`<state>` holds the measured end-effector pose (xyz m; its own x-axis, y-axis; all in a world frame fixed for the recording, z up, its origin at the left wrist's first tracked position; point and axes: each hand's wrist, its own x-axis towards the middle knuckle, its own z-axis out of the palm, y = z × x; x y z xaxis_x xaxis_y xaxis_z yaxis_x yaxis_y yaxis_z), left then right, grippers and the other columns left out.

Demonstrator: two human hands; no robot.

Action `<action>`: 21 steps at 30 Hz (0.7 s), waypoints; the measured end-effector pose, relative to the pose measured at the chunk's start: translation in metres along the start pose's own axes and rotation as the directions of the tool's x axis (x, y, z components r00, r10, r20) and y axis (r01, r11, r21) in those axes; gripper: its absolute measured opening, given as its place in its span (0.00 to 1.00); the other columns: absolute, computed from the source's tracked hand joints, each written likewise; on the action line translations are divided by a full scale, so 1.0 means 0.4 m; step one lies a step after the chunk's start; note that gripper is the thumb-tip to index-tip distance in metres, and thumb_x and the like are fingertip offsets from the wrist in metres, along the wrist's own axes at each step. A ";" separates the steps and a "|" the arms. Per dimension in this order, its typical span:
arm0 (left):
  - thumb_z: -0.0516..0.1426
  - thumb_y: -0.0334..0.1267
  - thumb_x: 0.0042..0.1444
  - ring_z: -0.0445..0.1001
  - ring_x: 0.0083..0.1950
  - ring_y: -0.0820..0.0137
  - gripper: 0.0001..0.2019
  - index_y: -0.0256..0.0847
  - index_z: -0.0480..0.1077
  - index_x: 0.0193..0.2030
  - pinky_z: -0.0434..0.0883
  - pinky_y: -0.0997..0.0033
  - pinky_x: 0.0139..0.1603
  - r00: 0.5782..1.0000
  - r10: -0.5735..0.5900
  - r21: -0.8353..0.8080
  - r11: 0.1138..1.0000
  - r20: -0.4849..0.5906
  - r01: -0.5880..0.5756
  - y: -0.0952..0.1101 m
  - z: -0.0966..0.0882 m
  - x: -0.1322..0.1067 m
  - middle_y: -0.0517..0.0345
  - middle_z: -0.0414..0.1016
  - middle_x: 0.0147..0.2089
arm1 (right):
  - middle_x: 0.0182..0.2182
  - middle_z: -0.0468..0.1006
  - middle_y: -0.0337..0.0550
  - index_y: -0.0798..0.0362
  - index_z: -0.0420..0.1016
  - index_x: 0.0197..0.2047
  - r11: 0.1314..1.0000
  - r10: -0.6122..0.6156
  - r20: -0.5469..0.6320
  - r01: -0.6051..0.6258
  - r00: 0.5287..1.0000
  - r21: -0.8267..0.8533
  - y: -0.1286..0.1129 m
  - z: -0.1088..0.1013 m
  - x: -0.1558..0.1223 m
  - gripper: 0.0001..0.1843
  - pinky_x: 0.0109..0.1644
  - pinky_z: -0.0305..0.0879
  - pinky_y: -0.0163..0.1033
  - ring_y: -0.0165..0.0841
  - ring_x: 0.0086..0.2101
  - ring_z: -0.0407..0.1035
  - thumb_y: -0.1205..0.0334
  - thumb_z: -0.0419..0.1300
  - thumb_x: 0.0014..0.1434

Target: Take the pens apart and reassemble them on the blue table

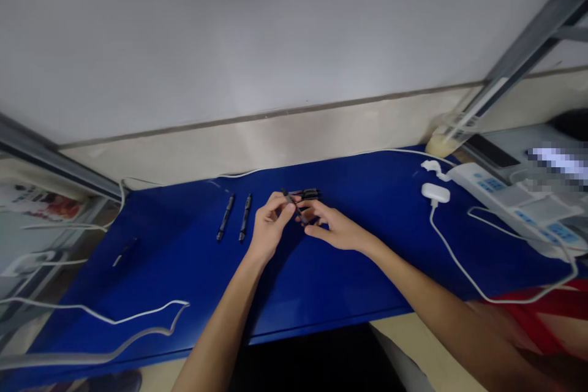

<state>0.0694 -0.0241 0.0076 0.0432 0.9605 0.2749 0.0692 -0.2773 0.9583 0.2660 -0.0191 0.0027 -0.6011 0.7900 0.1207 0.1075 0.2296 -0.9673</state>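
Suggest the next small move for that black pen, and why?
Probably lay the black pen beside the two similar pens on the blue mat. The left hand and right hand both hold it, and those two lie side by side just left of them.

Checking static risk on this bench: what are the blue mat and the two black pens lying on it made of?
The blue mat looks like plastic or laminate: smooth, with a glossy sheen. The two black pens look like moulded plastic, dark with small highlights; too small to rule out metal parts.
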 end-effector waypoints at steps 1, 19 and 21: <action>0.61 0.51 0.59 0.73 0.37 0.71 0.15 0.42 0.77 0.44 0.70 0.71 0.39 0.998 -0.049 -0.064 0.997 -0.032 0.047 -0.004 -0.001 0.002 0.56 0.77 0.39 | 0.50 0.78 0.49 0.48 0.61 0.66 1.000 0.007 0.020 -0.008 1.000 0.027 0.000 0.000 0.001 0.30 0.48 0.70 0.42 0.36 0.48 0.74 0.54 0.62 0.64; 0.70 0.47 0.49 0.81 0.33 0.67 0.20 0.34 0.72 0.39 0.73 0.70 0.36 0.824 -0.424 -0.269 0.801 0.375 0.535 -0.005 0.088 -0.041 0.48 0.83 0.35 | 0.32 0.70 0.46 0.50 0.68 0.27 0.760 0.190 -0.282 0.041 0.940 0.648 -0.035 -0.041 0.016 0.31 0.43 0.67 0.45 0.36 0.34 0.67 0.37 0.42 0.68; 0.70 0.47 0.48 0.81 0.34 0.67 0.20 0.34 0.72 0.37 0.74 0.70 0.37 0.831 -0.430 -0.286 0.796 0.354 0.534 -0.010 0.099 -0.045 0.49 0.83 0.35 | 0.28 0.65 0.43 0.49 0.60 0.26 0.684 0.233 -0.206 -0.010 0.950 0.729 -0.042 -0.034 0.016 0.30 0.41 0.67 0.45 0.37 0.32 0.66 0.35 0.40 0.67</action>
<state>0.1078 -0.0410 -0.0041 0.3590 0.9090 -0.2116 -0.2065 0.2984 0.9318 0.2712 -0.0101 0.0227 -0.3829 0.9215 -0.0652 -0.4980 -0.2653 -0.8256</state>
